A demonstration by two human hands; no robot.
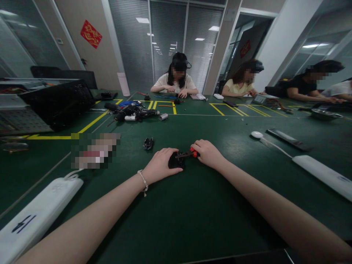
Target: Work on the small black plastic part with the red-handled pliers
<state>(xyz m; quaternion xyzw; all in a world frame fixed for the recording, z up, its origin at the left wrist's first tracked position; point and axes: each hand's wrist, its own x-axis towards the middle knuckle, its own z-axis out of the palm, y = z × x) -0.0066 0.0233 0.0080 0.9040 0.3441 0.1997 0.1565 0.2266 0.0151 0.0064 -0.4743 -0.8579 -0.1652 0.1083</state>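
Observation:
On the green table, my left hand (162, 163) is closed around a small black plastic part (176, 161), thumb on the near side and fingers on the far side. My right hand (206, 153) grips needle-nose pliers (194, 151) with red handles. Their dark jaws point left and reach over the black part; whether they pinch it is too small to tell. Another small black piece (148, 143) lies on the table, beyond my left wrist.
White power banks lie at left (41, 216) and right (324, 174). Tools and cables (134, 110) are heaped farther back. A black computer case (57, 104) stands at left, a pink bottle (123, 84) behind. Several people sit across the table, one directly opposite (176, 79).

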